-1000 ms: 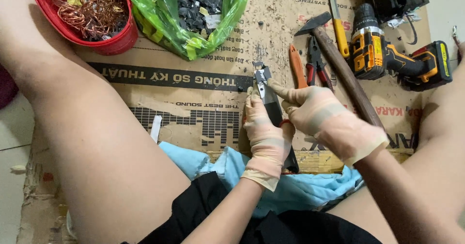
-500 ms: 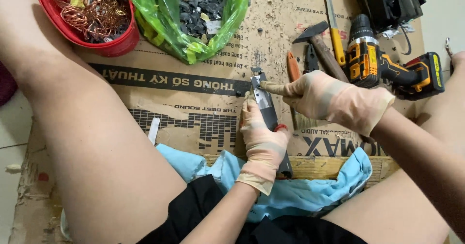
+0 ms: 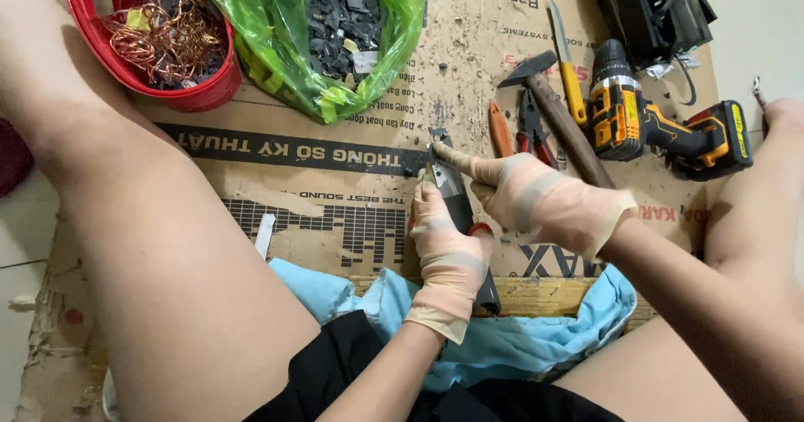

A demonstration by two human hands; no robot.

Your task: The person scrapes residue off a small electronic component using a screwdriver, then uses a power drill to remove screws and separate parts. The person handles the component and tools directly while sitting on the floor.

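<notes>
Over cardboard, left hand (image 3: 448,254) grips shears (image 3: 452,196); right hand (image 3: 536,200) points.

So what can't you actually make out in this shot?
All from the head view:
- The dark grey tool: the gloved left hand covers its middle, so its kind is unclear.
- The small piece at its tip: too small, partly behind the gloved right hand.
- The black box: cut off by the top edge.
- The red basket of copper wire: top cropped.
- The dark bits in the green plastic bag: too small to identify.
</notes>
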